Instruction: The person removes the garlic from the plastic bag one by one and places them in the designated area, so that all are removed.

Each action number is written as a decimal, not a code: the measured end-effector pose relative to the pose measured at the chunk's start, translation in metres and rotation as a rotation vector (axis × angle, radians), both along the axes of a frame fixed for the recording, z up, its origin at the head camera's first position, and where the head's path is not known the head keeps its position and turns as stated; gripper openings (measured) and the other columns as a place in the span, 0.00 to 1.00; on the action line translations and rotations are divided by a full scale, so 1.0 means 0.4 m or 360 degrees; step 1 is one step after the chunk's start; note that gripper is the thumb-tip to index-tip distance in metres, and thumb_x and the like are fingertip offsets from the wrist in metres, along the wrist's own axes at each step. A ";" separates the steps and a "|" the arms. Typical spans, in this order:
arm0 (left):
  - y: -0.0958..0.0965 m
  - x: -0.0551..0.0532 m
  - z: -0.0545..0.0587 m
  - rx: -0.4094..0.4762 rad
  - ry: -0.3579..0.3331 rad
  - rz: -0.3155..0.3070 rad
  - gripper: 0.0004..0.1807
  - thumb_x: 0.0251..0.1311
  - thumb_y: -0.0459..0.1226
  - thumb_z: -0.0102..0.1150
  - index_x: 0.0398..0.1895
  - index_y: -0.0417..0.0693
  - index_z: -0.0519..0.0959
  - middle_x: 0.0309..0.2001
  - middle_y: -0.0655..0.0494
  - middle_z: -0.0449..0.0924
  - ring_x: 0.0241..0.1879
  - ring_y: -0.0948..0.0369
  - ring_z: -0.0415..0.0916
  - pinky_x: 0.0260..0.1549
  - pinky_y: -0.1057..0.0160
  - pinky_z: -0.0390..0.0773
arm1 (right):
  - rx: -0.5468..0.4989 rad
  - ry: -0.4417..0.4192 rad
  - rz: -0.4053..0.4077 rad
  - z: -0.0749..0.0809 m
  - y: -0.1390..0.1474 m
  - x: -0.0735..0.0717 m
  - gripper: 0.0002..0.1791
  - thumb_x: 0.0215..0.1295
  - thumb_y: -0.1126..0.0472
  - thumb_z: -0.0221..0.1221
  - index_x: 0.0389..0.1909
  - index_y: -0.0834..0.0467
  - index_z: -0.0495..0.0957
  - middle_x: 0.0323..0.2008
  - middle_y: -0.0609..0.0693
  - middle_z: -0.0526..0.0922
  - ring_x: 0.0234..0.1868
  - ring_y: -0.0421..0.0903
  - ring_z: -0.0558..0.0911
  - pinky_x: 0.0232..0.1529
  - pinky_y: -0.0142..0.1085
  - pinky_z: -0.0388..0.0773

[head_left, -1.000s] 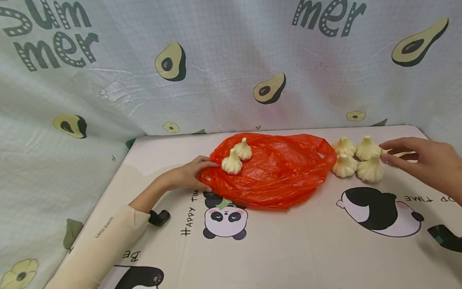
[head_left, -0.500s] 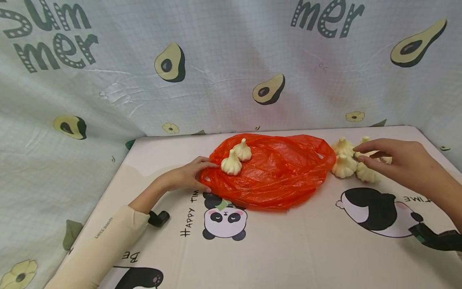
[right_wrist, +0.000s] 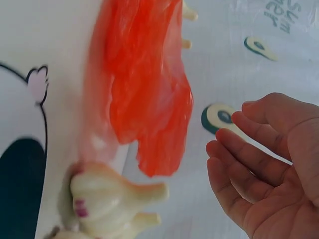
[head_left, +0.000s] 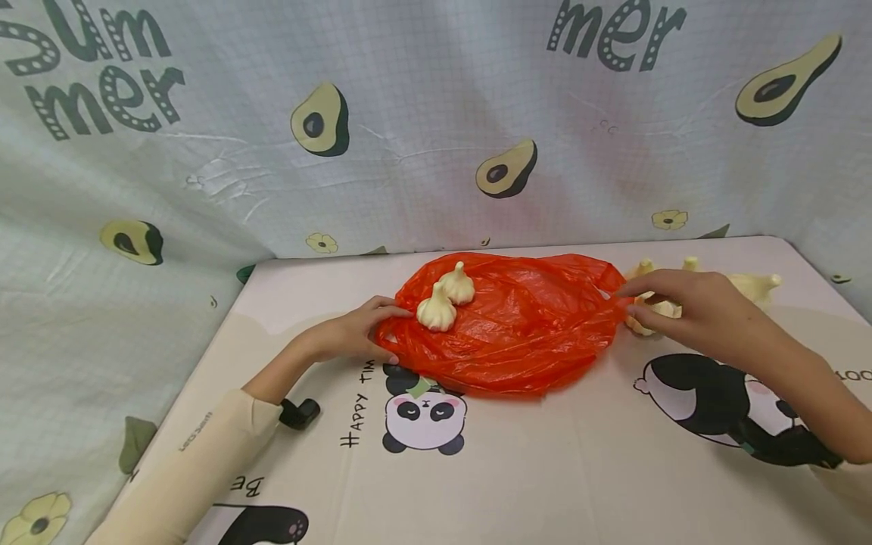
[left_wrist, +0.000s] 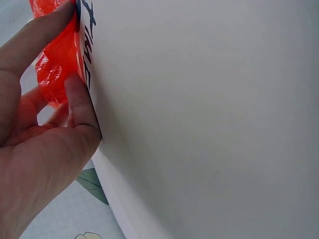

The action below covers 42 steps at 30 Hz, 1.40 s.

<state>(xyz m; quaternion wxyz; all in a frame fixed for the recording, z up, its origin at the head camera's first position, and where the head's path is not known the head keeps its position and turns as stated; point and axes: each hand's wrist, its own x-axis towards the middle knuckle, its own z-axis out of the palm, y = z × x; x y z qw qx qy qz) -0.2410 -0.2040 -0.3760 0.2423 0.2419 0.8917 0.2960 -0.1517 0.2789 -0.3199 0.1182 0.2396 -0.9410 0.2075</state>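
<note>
A crumpled red plastic bag (head_left: 524,325) lies flat on the table, with two garlic bulbs (head_left: 437,309) on its left part. My left hand (head_left: 354,330) holds the bag's left edge between thumb and fingers. In the left wrist view, that hand (left_wrist: 45,124) has red plastic (left_wrist: 57,69) between its fingers. At the bag's right end, my right hand (head_left: 702,310) has its fingertips right at the handle. The right wrist view shows this hand (right_wrist: 269,169) with loosely bent fingers and nothing in its grasp, facing the bag (right_wrist: 149,84).
Several more garlic bulbs (head_left: 752,288) sit right of the bag, partly hidden behind my right hand. One bulb (right_wrist: 112,199) shows close below the bag in the right wrist view. The tablecloth (head_left: 531,469) has panda prints; a printed curtain (head_left: 409,106) hangs behind.
My right hand has moved left, from the right side of the garlic bulbs, across them, to the bag's right handle. The left hand and the two bulbs on the bag have stayed put.
</note>
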 end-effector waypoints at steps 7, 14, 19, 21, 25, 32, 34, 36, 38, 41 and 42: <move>0.004 0.001 0.000 0.0006 -0.0033 0.0008 0.40 0.57 0.41 0.74 0.74 0.53 0.68 0.73 0.48 0.55 0.74 0.44 0.54 0.68 0.38 0.65 | -0.0010 0.0051 0.0193 -0.003 -0.047 -0.015 0.15 0.60 0.64 0.71 0.48 0.50 0.86 0.44 0.42 0.87 0.40 0.42 0.82 0.34 0.29 0.82; 0.006 0.000 0.002 -0.0012 -0.0052 0.0041 0.41 0.56 0.40 0.74 0.74 0.55 0.68 0.73 0.51 0.55 0.74 0.47 0.54 0.68 0.41 0.67 | 0.0004 0.0077 0.0310 0.004 -0.092 -0.050 0.14 0.61 0.64 0.70 0.47 0.49 0.85 0.43 0.41 0.87 0.39 0.38 0.82 0.37 0.38 0.84; 0.003 0.000 0.007 0.0013 -0.0062 0.0054 0.41 0.56 0.40 0.74 0.74 0.55 0.68 0.73 0.50 0.54 0.74 0.46 0.54 0.67 0.42 0.68 | -0.0017 -0.0020 0.0315 0.011 -0.122 -0.078 0.14 0.64 0.64 0.69 0.49 0.50 0.85 0.47 0.44 0.87 0.44 0.42 0.83 0.41 0.43 0.85; 0.003 -0.001 0.007 0.0009 -0.0058 0.0055 0.41 0.56 0.40 0.74 0.74 0.56 0.68 0.73 0.50 0.55 0.74 0.46 0.54 0.67 0.42 0.69 | -0.0027 -0.0058 0.0315 0.011 -0.133 -0.090 0.14 0.64 0.63 0.68 0.50 0.49 0.85 0.48 0.44 0.87 0.46 0.43 0.83 0.42 0.42 0.85; 0.002 -0.003 0.006 0.0000 -0.0055 0.0051 0.40 0.56 0.40 0.74 0.74 0.56 0.68 0.73 0.50 0.55 0.74 0.46 0.54 0.67 0.41 0.69 | -0.0045 -0.0095 0.0358 0.007 -0.155 -0.115 0.13 0.66 0.61 0.68 0.50 0.48 0.85 0.48 0.44 0.86 0.47 0.44 0.82 0.44 0.42 0.84; 0.005 -0.003 0.005 0.0003 -0.0074 0.0057 0.41 0.57 0.40 0.74 0.74 0.56 0.68 0.74 0.51 0.54 0.74 0.46 0.54 0.68 0.41 0.67 | -0.0026 -0.0155 0.0461 0.019 -0.200 -0.156 0.12 0.68 0.62 0.65 0.51 0.52 0.85 0.49 0.48 0.86 0.47 0.48 0.83 0.47 0.45 0.83; 0.004 -0.003 0.005 0.0001 -0.0072 0.0061 0.41 0.57 0.40 0.74 0.74 0.56 0.68 0.74 0.51 0.54 0.74 0.46 0.54 0.68 0.41 0.66 | -0.0005 -0.0159 0.0478 0.027 -0.214 -0.165 0.11 0.69 0.62 0.65 0.51 0.52 0.85 0.49 0.48 0.86 0.48 0.48 0.83 0.48 0.45 0.83; 0.003 -0.002 0.004 -0.0004 -0.0068 0.0062 0.40 0.57 0.40 0.74 0.74 0.56 0.68 0.73 0.51 0.54 0.74 0.46 0.54 0.68 0.40 0.67 | 0.0012 -0.0148 0.0497 0.036 -0.227 -0.175 0.11 0.68 0.62 0.65 0.51 0.53 0.85 0.49 0.48 0.86 0.49 0.48 0.83 0.50 0.45 0.83; 0.002 -0.002 0.004 -0.0005 -0.0069 0.0062 0.41 0.57 0.40 0.74 0.74 0.57 0.68 0.73 0.51 0.54 0.74 0.46 0.54 0.68 0.40 0.66 | 0.0032 -0.0153 0.0507 0.044 -0.240 -0.182 0.12 0.68 0.61 0.65 0.51 0.52 0.85 0.49 0.47 0.86 0.50 0.48 0.83 0.51 0.45 0.82; 0.002 -0.002 0.003 -0.0009 -0.0069 0.0057 0.41 0.57 0.40 0.74 0.74 0.57 0.68 0.73 0.51 0.54 0.74 0.46 0.54 0.68 0.40 0.66 | 0.0048 -0.0193 0.0540 0.056 -0.261 -0.197 0.12 0.68 0.61 0.65 0.51 0.53 0.85 0.50 0.48 0.86 0.50 0.49 0.84 0.52 0.46 0.83; 0.002 -0.002 0.002 -0.0009 -0.0068 0.0054 0.41 0.57 0.40 0.74 0.74 0.57 0.68 0.73 0.51 0.54 0.74 0.46 0.54 0.68 0.40 0.66 | 0.0053 -0.0215 0.0550 0.059 -0.268 -0.202 0.13 0.68 0.61 0.65 0.52 0.53 0.85 0.50 0.47 0.86 0.50 0.50 0.84 0.51 0.46 0.84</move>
